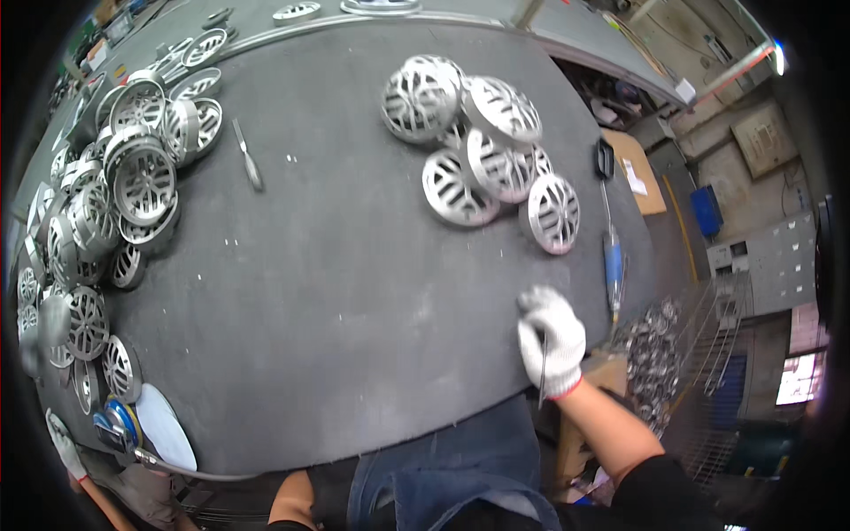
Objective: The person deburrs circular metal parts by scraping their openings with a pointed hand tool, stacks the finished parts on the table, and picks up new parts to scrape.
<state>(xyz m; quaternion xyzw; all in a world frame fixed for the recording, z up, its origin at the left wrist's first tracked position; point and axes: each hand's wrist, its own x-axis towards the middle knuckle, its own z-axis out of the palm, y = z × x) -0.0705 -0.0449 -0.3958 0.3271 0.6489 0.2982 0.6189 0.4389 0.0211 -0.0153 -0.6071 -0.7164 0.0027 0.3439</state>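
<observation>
My right hand (551,341), in a white knitted glove with a red cuff, is closed over the near right part of the dark table (354,310). A thin metal rod-like tool (543,380) sticks out of its grip toward me; its far end is hidden in the glove. Beyond this hand lies a loose pile of round silver spoked metal castings (555,213), some leaning on others. Of my left arm only the forearm (293,501) shows at the table's near edge, with its hand out of sight.
More silver castings (144,183) are heaped along the left side. A slim metal hand tool (248,155) lies near them. A disc sander (119,425) with a hose sits near left, beside another person's gloved hand (66,442). A blue air tool (613,265) rests along the right edge.
</observation>
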